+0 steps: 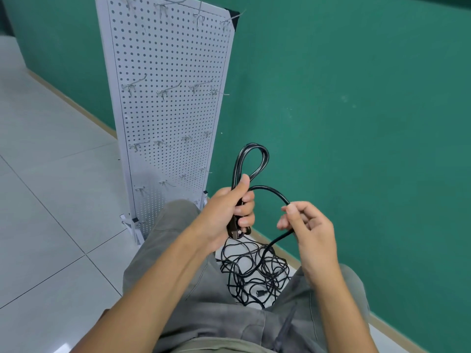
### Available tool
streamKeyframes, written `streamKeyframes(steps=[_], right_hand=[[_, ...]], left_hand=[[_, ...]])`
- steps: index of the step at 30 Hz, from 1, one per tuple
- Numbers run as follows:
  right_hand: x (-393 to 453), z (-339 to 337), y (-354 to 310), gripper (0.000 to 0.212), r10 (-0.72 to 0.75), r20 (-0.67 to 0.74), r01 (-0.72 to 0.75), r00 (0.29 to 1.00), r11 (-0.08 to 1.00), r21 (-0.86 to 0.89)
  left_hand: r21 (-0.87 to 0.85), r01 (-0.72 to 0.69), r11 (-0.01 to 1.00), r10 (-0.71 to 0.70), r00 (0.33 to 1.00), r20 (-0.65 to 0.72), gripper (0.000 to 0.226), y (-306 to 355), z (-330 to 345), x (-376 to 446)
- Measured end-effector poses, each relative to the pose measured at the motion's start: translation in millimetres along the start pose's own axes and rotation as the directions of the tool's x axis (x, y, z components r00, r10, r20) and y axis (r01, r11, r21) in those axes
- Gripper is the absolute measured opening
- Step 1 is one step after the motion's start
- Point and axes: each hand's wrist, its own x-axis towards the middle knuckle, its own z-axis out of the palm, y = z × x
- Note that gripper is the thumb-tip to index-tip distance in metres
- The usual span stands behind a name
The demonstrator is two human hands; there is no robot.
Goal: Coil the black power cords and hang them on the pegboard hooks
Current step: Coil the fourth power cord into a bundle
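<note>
Head view: person seated on the floor, knees in lower frame
Left hand [229, 207]: grips coiled loops of black cord [251, 159], centre frame
Right hand [309, 225]: pinches the cord's free run
Tangled cords [254, 273]: floor, between the legs
Pegboard [168, 98]: upper left; hooks [132, 86] bare

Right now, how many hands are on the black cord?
2: the left hand grips the coiled loops; the right hand pinches the loose run above the floor tangle.
</note>
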Motion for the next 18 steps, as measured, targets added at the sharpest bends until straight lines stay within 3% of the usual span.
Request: streamKeyframes(steps=[4,7,13,18], right_hand=[[3.2,6.3,-16.4,0.039,-0.035,0.015,0.032,0.999,0.987,0.160],[7.5,9.7,-28.8,0.046,-0.025,-0.046,0.031,0.999,0.987,0.159],[12.3,19.7,-35.6,0.024,0.003,-0.147,0.014,0.989,0.993,0.114],[15.2,21.3,-38.3,0.003,0.029,-0.172,0.005,0.985,0.981,0.196]], left_hand=[[0.065,0.010,0.998,-0.011,1.000,0.015,0.046,-11.3,11.5,1.1],[0.092,0.034,0.995,-0.040,0.997,0.066,0.047,-21.1,23.5,-0.1],[0.141,-0.001,0.990,-0.018,0.990,0.138,0.041,-30.1,39.3,-3.7],[0.424,-0.082,0.902,0.058,0.996,0.069,0.013,-33.9,39.4,1.9]])
